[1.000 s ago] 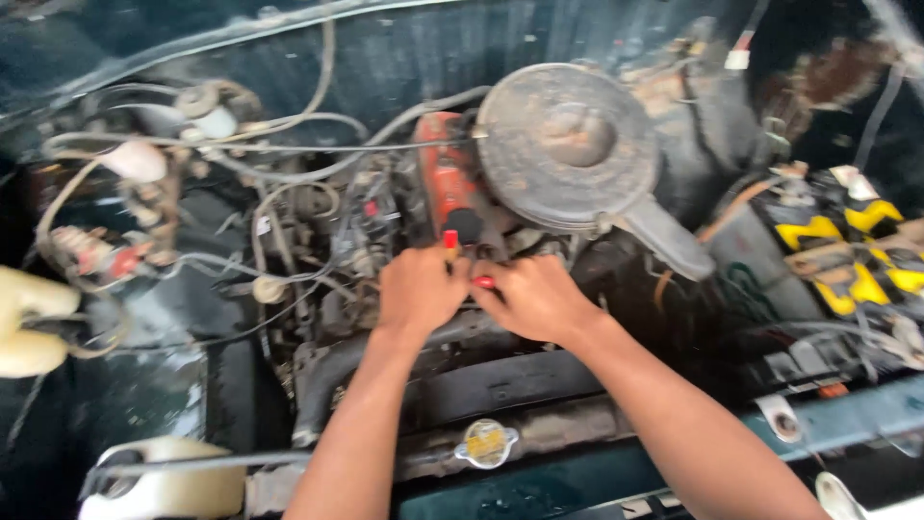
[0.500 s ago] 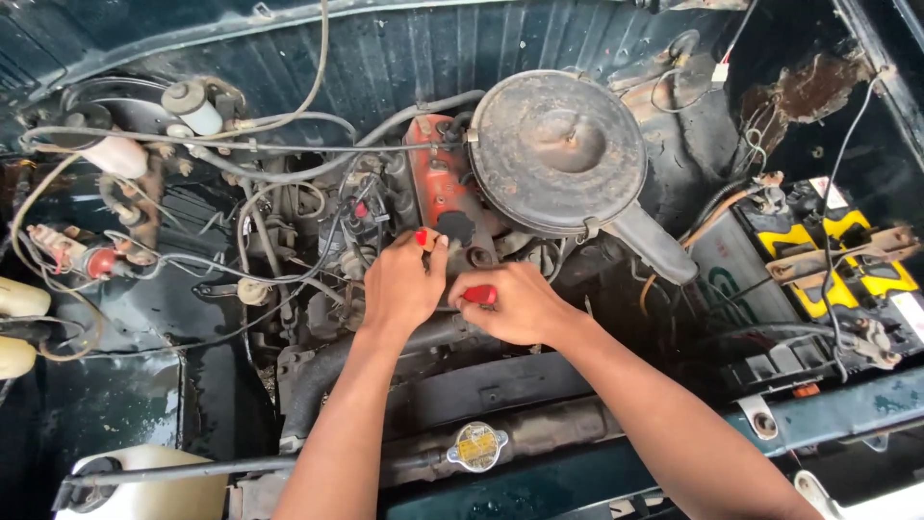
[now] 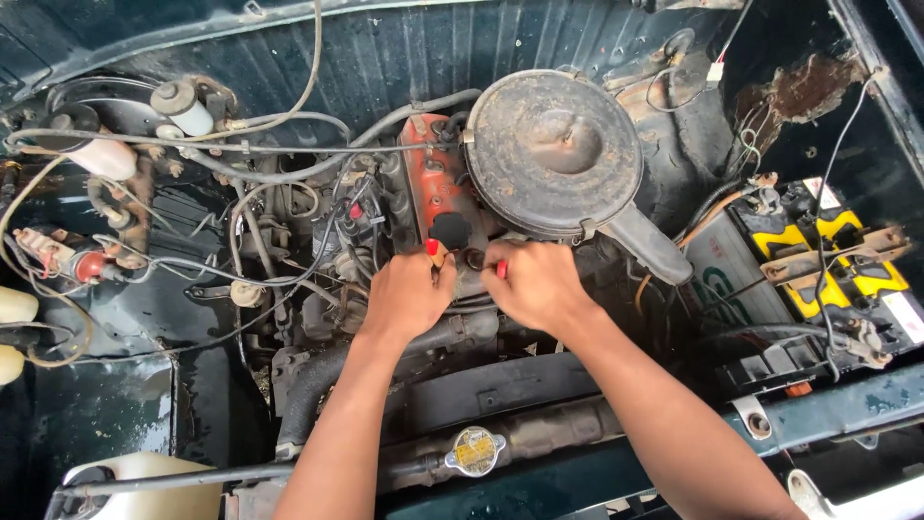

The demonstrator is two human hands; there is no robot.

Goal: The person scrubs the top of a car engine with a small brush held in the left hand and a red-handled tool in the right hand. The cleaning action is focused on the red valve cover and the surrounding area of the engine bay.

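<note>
Both hands reach into an old car's engine bay. My left hand [image 3: 406, 294] is closed on something small at the front of the red engine cover [image 3: 429, 188], just below a black filler cap [image 3: 449, 229]. My right hand [image 3: 535, 282] is closed beside it, fingers curled around a part under the round rusty air cleaner [image 3: 554, 151]. Red painted nails show on both hands. What the fingers grip is hidden by the hands themselves.
A battery with yellow caps [image 3: 835, 252] sits at the right. Hoses and wires [image 3: 274, 173] crowd the left side. A radiator cap [image 3: 474, 450] lies on the front rail, a white reservoir [image 3: 135, 481] at the lower left, and a black radiator hose [image 3: 318, 385] below the hands.
The view has shifted, so the engine bay sits lower and more to the left. Both hands stay together at the same spot below the air cleaner, with small finger movements.
</note>
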